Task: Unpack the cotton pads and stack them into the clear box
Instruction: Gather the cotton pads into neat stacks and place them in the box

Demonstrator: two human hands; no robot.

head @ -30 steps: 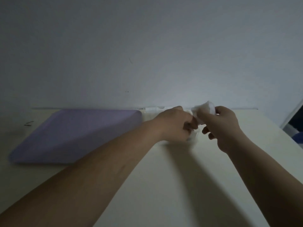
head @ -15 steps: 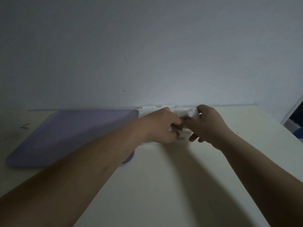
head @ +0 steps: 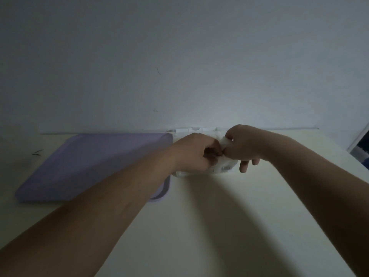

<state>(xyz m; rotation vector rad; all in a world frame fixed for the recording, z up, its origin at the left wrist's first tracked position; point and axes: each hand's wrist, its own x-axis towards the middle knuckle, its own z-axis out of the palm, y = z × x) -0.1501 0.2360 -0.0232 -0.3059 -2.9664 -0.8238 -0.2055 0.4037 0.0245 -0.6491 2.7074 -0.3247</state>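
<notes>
The clear box [head: 223, 169] stands at the back of the cream table against the wall, its lid [head: 194, 129] raised behind it. My left hand [head: 194, 152] is curled over the box's left part, fingertips down inside; what they pinch is hidden. My right hand [head: 244, 144] pinches a white wad of cotton pads [head: 226, 141] above the box, two fingers hanging down over its right front corner. The two hands touch at the fingertips. Most of the box's inside is hidden by the hands.
A flat lilac tray or board [head: 89, 164] lies on the table to the left of the box, partly under my left forearm. A small dark mark [head: 37, 152] lies at far left. The wall rises right behind. The table's right edge [head: 357, 162] drops off.
My right hand has brought the white pads down from above the box to its rim. Both hands have closed in together over the box; the view has shifted slightly.
</notes>
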